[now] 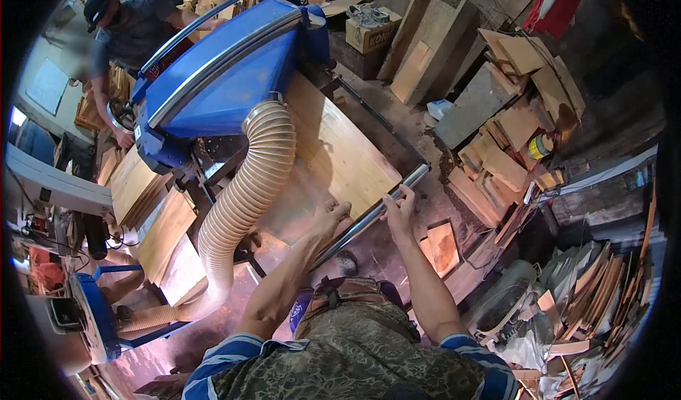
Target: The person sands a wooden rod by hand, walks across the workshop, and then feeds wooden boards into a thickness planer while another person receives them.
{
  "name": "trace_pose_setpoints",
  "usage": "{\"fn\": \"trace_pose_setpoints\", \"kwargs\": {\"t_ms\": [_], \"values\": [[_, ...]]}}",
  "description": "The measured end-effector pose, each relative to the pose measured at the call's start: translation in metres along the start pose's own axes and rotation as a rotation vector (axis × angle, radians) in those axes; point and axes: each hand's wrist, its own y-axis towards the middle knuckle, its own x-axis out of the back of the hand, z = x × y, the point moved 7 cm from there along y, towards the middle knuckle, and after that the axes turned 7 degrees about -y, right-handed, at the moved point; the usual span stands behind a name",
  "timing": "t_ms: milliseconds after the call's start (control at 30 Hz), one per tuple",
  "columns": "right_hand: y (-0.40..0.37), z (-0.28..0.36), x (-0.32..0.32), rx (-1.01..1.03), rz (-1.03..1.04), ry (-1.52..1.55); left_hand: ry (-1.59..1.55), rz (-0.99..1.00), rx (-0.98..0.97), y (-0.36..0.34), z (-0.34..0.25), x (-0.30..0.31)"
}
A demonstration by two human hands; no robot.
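A wide pale wooden board (345, 145) extends from under the blue machine hood (227, 67) toward me, its near end by a shiny metal roller (369, 219). My left hand (328, 217) is over the board's near edge, palm down, fingers loosely bent and holding nothing. At the roller's right part is my right hand (401, 212), thumb and fingers apart, fingertips right at the metal bar. A ribbed beige hose (241, 187) curves down from the hood, left of the board.
Across the machine stands another person (135, 28). Stacked boards (167, 233) and a blue-framed unit (96, 315) are on the left. To the right lie wood offcuts (504, 166), a yellow can (540, 147) and a heap of thin strips (603, 293). A cardboard box (372, 35) sits behind.
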Motion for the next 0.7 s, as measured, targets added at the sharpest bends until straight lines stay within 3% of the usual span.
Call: {"fn": "trace_pose_setpoints", "kwargs": {"t_ms": [100,167,233,300,400,500,700], "values": [[0.005,-0.022,0.000,-0.056,0.058,0.048,0.130,0.027,0.005,-0.004,-0.005,-0.004],[0.016,-0.042,-0.003,0.163,0.015,0.154,0.035,-0.035,-0.021,-0.014,-0.015,-0.007],[0.011,-0.026,0.005,0.106,-0.021,0.026,-0.005,0.008,0.011,-0.007,-0.007,-0.005],[0.007,-0.013,0.011,0.203,-0.103,-0.223,-0.057,0.046,0.038,-0.001,0.003,-0.006],[0.010,-0.005,0.012,0.150,-0.123,-0.212,-0.169,0.048,0.023,-0.004,-0.003,-0.010],[0.014,-0.005,0.012,0.108,-0.119,-0.235,0.034,0.019,0.042,-0.009,-0.011,-0.012],[0.004,-0.010,0.002,0.097,-0.138,-0.193,-0.178,0.023,0.153,-0.010,-0.004,-0.013]]}}
